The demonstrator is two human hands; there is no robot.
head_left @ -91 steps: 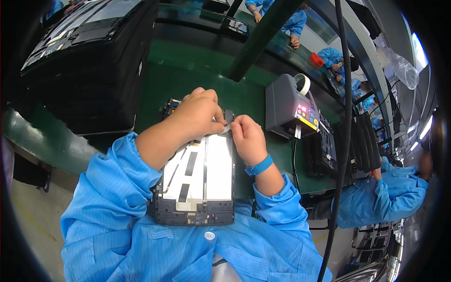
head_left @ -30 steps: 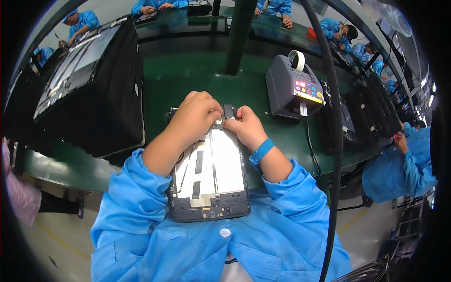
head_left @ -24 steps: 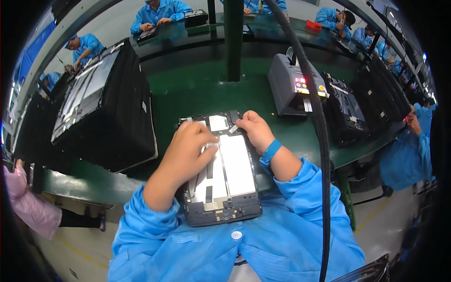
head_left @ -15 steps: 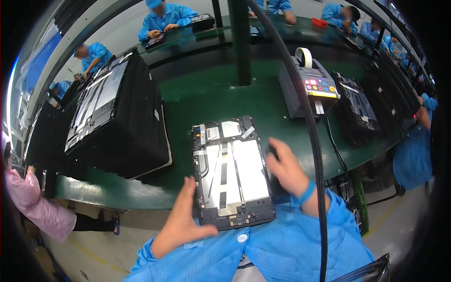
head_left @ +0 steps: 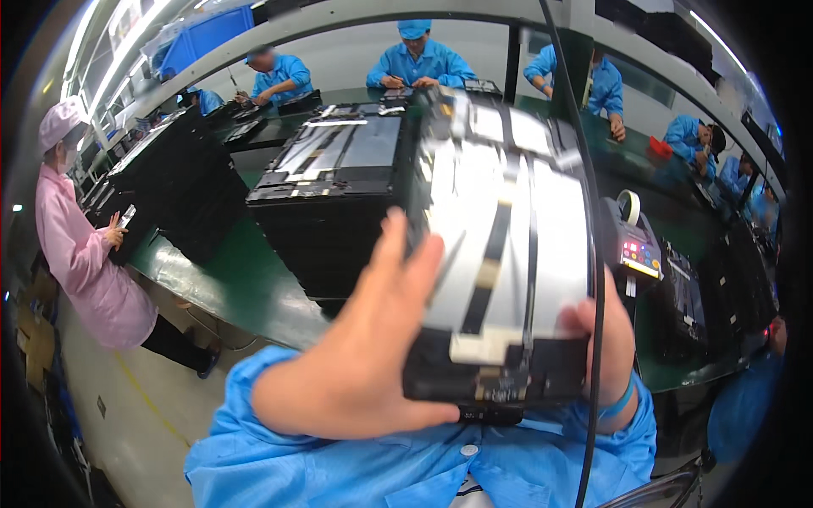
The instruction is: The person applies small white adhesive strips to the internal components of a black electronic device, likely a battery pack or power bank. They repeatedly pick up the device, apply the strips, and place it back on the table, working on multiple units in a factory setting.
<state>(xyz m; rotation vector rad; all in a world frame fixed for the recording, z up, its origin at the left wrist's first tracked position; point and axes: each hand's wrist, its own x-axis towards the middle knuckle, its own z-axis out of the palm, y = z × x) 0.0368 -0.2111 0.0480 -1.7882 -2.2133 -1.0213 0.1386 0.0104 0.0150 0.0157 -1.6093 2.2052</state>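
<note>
An opened tablet with no back cover (head_left: 555,245) is raised off the table in front of me and smeared a little by motion. Silver panels and dark strips cover its inner side, which faces me. My left hand (head_left: 347,347) grips it along the left and lower left edge, thumb under the bottom and fingers at the side. On the right edge, my right hand (head_left: 618,334) holds it too, with the thumb tip over the front. The right fingers are mostly hidden behind the tablet.
Left of centre stands a tall stack of similar tablets (head_left: 330,245), with another dark stack (head_left: 190,186) beyond. A grey tape dispenser (head_left: 639,241) and more tablets (head_left: 684,292) are at right. A black cable (head_left: 598,254) hangs in front. A person in pink (head_left: 93,271) stands left; co-workers sit opposite.
Both hands have closed on the tablet and lifted it from the table edge, up and nearer to me. My view has turned left, so the stacks appear farther right.
</note>
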